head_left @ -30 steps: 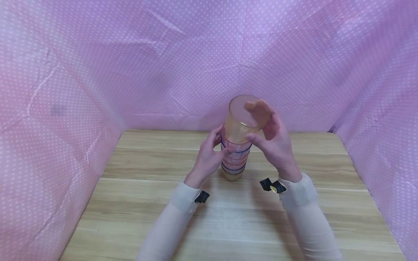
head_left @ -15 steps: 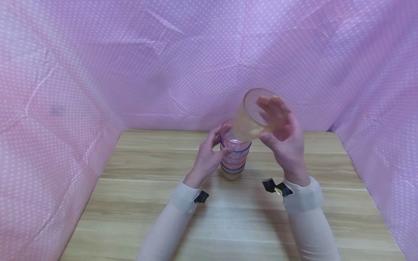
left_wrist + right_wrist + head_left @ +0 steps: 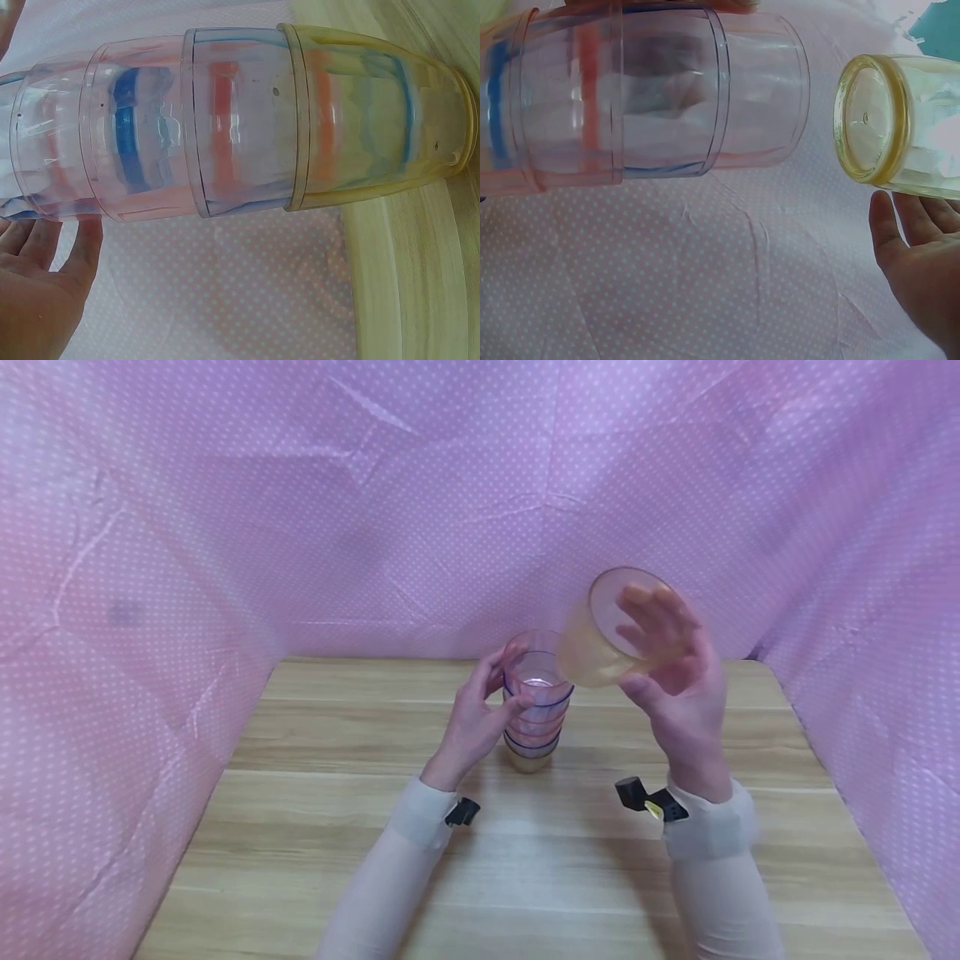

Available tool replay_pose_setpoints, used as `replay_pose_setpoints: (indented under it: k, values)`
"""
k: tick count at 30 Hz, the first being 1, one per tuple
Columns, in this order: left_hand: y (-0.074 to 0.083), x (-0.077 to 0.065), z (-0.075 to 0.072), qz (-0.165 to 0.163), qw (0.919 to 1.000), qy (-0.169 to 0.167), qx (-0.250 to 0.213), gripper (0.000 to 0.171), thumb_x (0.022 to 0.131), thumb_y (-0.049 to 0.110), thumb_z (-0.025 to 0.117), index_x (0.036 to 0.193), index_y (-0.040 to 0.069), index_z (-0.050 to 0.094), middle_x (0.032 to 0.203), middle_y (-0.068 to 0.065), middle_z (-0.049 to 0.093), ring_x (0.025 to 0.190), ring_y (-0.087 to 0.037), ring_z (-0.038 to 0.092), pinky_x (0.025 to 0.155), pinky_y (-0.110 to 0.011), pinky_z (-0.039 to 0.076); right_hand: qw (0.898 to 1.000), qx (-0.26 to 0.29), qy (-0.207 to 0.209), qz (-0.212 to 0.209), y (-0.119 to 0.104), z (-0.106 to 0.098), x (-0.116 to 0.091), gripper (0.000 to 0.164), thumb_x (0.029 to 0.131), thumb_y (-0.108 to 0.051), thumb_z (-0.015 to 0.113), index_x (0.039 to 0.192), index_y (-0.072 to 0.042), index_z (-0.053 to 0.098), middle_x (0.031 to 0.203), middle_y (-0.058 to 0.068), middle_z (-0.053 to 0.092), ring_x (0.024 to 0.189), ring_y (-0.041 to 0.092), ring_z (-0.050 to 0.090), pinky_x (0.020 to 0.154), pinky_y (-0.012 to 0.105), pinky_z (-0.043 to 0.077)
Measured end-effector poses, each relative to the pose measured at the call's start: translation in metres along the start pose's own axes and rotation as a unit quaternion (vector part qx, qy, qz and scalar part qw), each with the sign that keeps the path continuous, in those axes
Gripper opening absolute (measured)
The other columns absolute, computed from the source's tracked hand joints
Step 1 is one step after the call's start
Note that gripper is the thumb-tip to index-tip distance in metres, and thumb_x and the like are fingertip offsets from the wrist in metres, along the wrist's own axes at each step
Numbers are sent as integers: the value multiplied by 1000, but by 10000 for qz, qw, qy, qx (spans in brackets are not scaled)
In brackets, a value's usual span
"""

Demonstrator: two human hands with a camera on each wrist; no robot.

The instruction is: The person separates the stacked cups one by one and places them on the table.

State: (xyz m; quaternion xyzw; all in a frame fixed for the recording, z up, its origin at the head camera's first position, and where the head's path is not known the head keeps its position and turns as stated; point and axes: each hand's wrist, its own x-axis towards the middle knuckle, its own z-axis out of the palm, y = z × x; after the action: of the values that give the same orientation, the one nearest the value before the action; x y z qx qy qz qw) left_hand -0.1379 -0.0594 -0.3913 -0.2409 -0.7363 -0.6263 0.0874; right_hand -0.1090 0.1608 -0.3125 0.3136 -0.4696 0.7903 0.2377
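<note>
my R hand [image 3: 686, 702] is curled round the yellow cup [image 3: 592, 647], tilted base-first twd the upright nested cup stack [image 3: 534, 727] just left, w/ a gap, my L hand [image 3: 474, 722] gripping that nr its top

- Left sleeve [image 3: 378, 893]: long, pale, ending in a whitish cuff [image 3: 420, 812]
- Right sleeve [image 3: 726, 902]: matching, faintly creased
- Left wrist camera [image 3: 462, 812]: small, black
- Right wrist camera [image 3: 666, 803]: black, angular, with a yellow patch [image 3: 654, 811]
</note>
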Motion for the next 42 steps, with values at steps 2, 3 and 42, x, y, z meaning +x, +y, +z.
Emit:
replay_pose_setpoints:
  k: [2,3,42]
  values:
    - [0,0,1,47,10000,7,-2,95,86,71,60,151,5,45,154,-6,53,138,-26,55,113,-41,48,10000,26,9,-19,-1,-3,-2,81,76,-5,92,142,10,49,143,29,56,137,38,53,112,43,49]
    - [-1,0,1,73,10000,10,-10,94,86,71,60,151,5,45,154,-6,54,138,-26,54,113,-41,49,10000,55,11,-14,-2,-4,-3,81,76,-4,92,143,10,49,144,29,56,137,38,53,112,43,49]
    - [0,1,2,-74,9999,36,-99,97,84,74,60,151,5,46,155,-5,53,141,-24,51,114,-39,47,9978,-451,-186,449,2,-55,-44,78,81,13,82,147,11,41,149,28,51,140,37,47,116,43,44]
